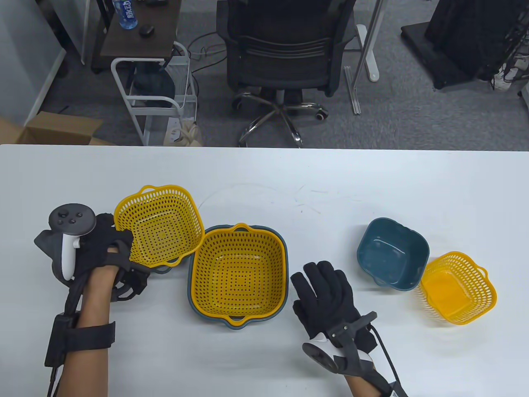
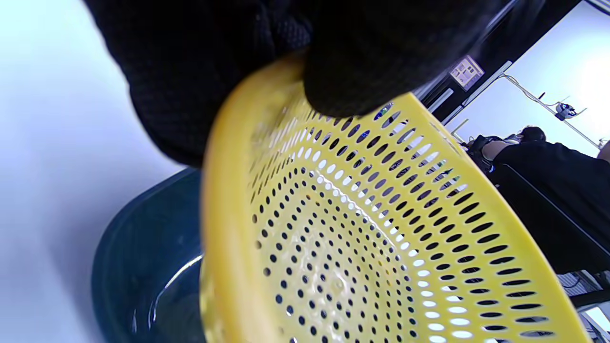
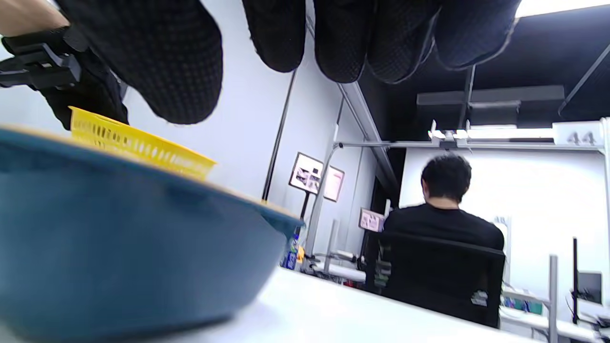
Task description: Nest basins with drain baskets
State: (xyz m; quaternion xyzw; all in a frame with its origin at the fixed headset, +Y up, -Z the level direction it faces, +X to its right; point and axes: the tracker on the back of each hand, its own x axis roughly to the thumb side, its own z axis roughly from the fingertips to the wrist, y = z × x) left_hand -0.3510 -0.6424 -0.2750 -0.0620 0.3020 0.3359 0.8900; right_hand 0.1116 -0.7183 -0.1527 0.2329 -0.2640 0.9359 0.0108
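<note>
Gloved right hand [image 1: 326, 297] is resting spread beside one finished large yellow perforated plastic basket-in-basin pair [image 1: 238, 275]; left hand [image 1: 109, 252] is gripping another yellow perforated basket [image 1: 159, 225] tilted over its dark teal basin [image 2: 147, 267]; the small teal basin [image 1: 392, 253] and small yellow basket [image 1: 458, 287] beyond the right hand are waiting.

Even, bright overhead light leaves soft shadows on the table [image 1: 264, 173], while both wrist views blur close up, the basket rim [image 2: 224, 157] and basin [image 3: 119, 228] smeared, with blown-out white at 2 o'clock.
</note>
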